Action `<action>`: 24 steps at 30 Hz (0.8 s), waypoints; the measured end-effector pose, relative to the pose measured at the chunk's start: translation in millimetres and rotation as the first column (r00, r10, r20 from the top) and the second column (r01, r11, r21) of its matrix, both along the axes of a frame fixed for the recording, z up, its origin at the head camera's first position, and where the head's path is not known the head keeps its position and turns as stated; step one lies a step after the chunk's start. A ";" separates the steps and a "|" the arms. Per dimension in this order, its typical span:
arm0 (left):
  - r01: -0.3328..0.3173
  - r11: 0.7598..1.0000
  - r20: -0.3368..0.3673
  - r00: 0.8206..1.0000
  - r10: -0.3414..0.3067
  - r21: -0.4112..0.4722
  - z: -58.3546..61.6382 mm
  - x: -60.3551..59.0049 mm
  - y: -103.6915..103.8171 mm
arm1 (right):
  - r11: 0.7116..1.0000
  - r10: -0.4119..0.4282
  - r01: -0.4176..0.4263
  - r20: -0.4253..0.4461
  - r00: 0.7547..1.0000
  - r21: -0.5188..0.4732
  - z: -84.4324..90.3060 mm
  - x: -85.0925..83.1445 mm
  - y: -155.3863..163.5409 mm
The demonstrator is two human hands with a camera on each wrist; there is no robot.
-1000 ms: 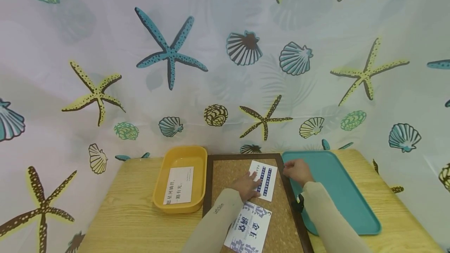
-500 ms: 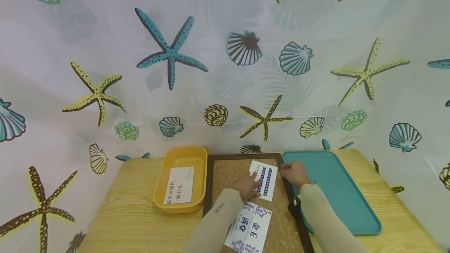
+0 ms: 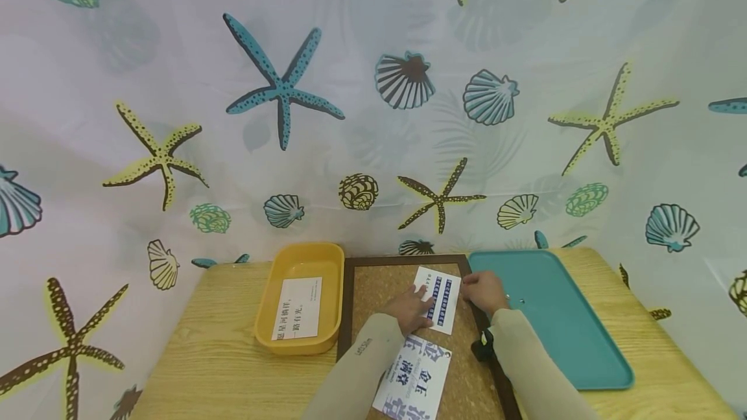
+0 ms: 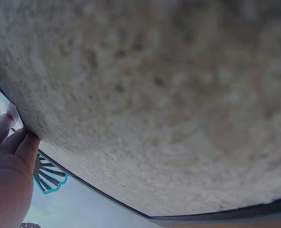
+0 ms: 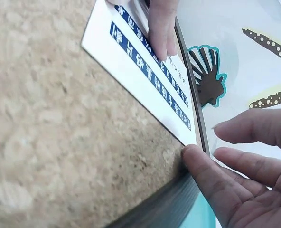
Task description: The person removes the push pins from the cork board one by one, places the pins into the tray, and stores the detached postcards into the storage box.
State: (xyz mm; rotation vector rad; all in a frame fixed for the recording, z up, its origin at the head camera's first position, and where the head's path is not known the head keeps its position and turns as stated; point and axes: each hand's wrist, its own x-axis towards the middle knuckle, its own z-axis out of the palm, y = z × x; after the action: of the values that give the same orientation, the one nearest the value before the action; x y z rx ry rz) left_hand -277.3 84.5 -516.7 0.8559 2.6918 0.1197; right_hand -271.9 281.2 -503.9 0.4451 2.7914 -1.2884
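A white card with blue print (image 3: 441, 299) lies on the cork board (image 3: 379, 284). My left hand (image 3: 411, 308) presses flat on the card's left half; its fingertips (image 5: 162, 28) show on the card (image 5: 140, 76) in the right wrist view. My right hand (image 3: 482, 291) sits at the card's right edge, over the board's dark frame (image 3: 475, 316). Its thumb (image 5: 197, 166) touches the card's corner, with the other fingers held loosely above and nothing seen between them. The left wrist view shows cork up close and left fingers (image 4: 10, 142).
A second printed card (image 3: 415, 381) lies on the board near me. A yellow tub (image 3: 274, 336) with a card (image 3: 297, 307) stands to the left, a teal tray (image 3: 572, 336) to the right with a small pin (image 3: 521, 301). A shell-patterned curtain backs the wooden table (image 3: 216, 355).
My right hand has moved left from over the teal tray's edge to the card's right edge. The left hand has stayed on the card.
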 end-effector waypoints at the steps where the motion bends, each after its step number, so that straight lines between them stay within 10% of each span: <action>1: -0.002 1.000 0.003 1.000 0.002 0.002 -0.4 -0.3 0.3 | 1.000 -0.007 0.007 0.003 1.000 -0.007 -0.5 0.0 -0.2; 15: 0.003 1.000 -0.004 1.000 -0.003 -0.009 -2.6 -1.3 0.9 | 0.989 -0.074 0.071 -0.013 0.997 -0.129 -8.2 -1.8 2.2; 24: -0.008 1.000 0.011 1.000 0.008 0.003 -5.6 -4.0 2.1 | 0.914 -0.146 0.164 0.077 0.986 -0.371 -7.4 -2.4 0.2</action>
State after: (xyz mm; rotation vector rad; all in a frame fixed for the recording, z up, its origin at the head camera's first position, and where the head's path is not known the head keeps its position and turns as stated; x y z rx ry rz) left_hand -281.3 86.6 -522.3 0.8428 2.6857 0.1296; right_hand -274.3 281.4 -511.3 0.6702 2.4223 -1.7717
